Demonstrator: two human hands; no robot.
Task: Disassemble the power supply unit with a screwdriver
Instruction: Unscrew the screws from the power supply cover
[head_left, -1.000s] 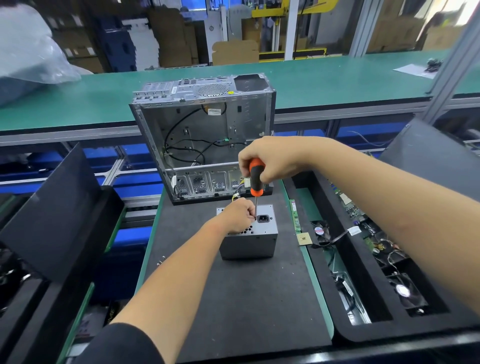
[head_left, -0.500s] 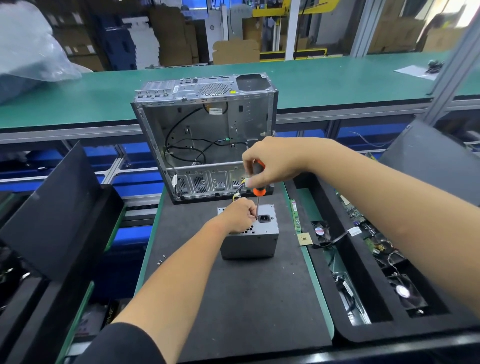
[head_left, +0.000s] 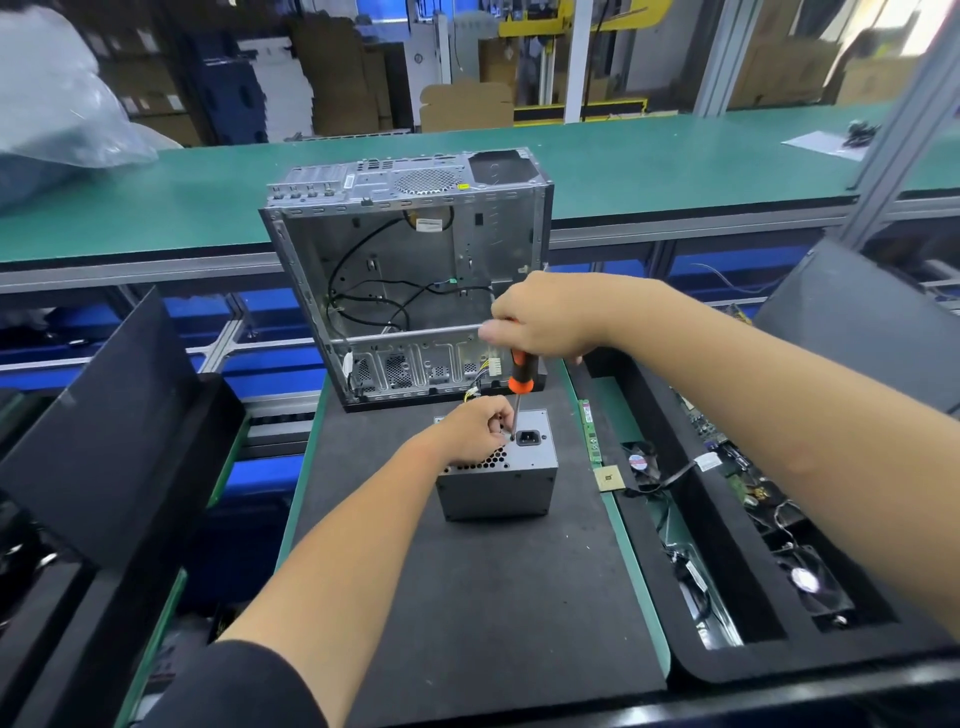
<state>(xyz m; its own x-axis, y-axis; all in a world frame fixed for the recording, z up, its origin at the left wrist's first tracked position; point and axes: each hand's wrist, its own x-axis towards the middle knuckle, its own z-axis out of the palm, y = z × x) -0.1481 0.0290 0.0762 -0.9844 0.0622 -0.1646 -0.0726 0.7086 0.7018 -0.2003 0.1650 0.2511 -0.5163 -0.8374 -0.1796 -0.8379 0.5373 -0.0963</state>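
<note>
Atop the power supply unit (head_left: 497, 480), right hand (head_left: 545, 317) grips screwdriver (head_left: 519, 371); left hand (head_left: 475, 431) steadies, fingers curled.

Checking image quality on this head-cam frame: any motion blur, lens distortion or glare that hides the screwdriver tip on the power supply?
Head view: the right hand shows slight motion blur at its fingers; the screwdriver and power supply unit are fairly sharp, the tip small but visible beside the left hand. Wide-angle distortion bows the green bench edges. Lighting is even, with bright windows top right and no glare on the work.

Grey power supply unit (head_left: 496, 491) (honeycomb vent holes on top), orange-and-black screwdriver (head_left: 519, 375), black mat (head_left: 467, 597), green bench (head_left: 675, 166).
</note>
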